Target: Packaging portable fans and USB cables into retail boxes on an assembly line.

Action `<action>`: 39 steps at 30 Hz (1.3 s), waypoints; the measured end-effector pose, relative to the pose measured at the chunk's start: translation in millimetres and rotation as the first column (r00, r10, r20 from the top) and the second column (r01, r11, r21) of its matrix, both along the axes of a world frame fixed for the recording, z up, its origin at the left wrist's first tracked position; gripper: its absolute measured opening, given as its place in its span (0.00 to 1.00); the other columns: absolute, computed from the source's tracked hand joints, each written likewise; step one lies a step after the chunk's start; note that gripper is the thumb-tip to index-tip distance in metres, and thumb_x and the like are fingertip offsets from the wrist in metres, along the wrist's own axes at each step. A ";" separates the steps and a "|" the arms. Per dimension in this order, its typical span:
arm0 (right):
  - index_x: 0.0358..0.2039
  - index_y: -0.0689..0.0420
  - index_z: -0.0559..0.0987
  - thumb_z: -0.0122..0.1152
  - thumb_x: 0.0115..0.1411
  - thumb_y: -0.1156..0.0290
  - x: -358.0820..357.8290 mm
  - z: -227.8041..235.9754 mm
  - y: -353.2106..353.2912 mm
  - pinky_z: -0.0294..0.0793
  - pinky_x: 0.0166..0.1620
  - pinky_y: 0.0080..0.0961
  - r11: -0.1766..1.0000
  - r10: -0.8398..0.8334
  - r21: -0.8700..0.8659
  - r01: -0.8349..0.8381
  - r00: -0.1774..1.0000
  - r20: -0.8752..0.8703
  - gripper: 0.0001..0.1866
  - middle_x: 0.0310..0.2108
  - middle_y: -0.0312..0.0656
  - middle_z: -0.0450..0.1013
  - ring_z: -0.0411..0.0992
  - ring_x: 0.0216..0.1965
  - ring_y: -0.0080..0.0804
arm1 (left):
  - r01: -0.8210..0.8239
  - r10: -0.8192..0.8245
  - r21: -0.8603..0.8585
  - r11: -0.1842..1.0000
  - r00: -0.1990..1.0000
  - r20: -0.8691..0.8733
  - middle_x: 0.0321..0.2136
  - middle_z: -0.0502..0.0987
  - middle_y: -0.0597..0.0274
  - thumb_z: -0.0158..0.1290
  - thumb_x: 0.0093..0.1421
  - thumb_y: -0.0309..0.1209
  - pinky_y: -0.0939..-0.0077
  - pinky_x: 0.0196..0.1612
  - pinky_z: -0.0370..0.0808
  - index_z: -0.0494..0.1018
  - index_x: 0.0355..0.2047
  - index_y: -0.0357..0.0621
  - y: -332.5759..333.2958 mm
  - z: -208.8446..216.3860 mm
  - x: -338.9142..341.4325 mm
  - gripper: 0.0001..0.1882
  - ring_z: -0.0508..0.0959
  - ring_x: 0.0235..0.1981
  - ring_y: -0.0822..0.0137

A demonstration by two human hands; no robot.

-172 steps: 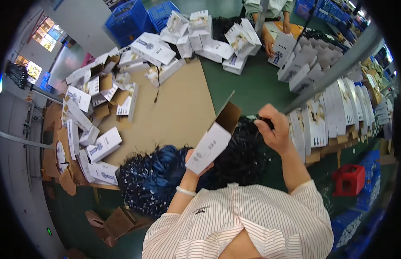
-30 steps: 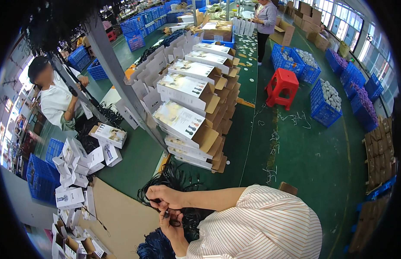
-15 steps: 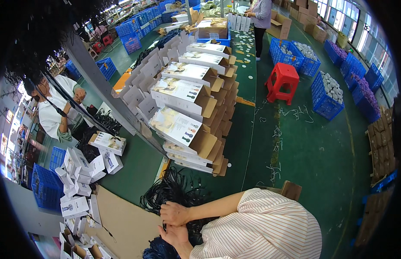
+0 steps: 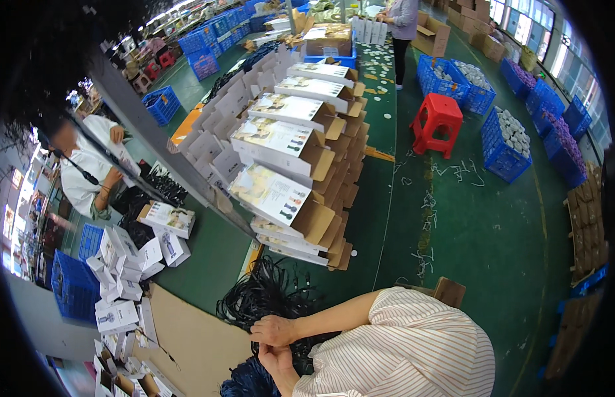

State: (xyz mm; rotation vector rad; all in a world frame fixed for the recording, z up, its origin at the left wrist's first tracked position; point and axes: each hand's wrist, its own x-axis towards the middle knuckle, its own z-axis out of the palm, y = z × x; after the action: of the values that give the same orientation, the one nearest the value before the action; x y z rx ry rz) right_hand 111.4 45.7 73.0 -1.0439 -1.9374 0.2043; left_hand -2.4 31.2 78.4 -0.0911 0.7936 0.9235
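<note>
My right hand (image 4: 273,330) and my left hand (image 4: 276,362) meet above the near edge of the work table, the right one just beyond the left. The fingers of both are closed together, and what they pinch is too small and hidden to name. A tangled heap of black cables (image 4: 264,291) lies against the far side of my right hand. Close to my left hand rests a dark blue bundle of cords (image 4: 246,379). To their left is a bare tan board (image 4: 188,331).
Stacked white printed boxes (image 4: 271,192) with open brown flaps stand ahead. Smaller white boxes (image 4: 119,261) pile up at left beside a blue crate (image 4: 72,284). A co-worker (image 4: 89,165) handles something white there. A red stool (image 4: 437,126) and filled blue crates (image 4: 506,142) are at right.
My left fingers, spread before, have drawn in against my right hand. The co-worker at left has moved their hands apart and now has a white item between them.
</note>
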 end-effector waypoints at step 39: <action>0.32 0.60 0.71 0.47 0.55 0.77 6.4 -6.6 32.4 0.55 0.14 0.14 0.473 -0.333 -0.814 -0.337 0.787 -0.519 0.05 0.16 0.37 0.67 0.58 0.11 0.17 | 0.152 -0.022 0.498 0.854 0.966 -0.257 0.40 0.74 0.51 0.46 0.57 0.36 0.73 0.46 0.68 0.68 0.44 0.36 5.5 39.2 -117.2 0.18 0.75 0.42 0.62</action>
State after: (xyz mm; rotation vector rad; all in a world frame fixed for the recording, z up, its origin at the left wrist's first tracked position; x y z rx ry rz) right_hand 117.8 78.1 66.4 -1.3633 -1.0982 1.5365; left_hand -119.6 36.7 117.6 0.5365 0.7429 1.0445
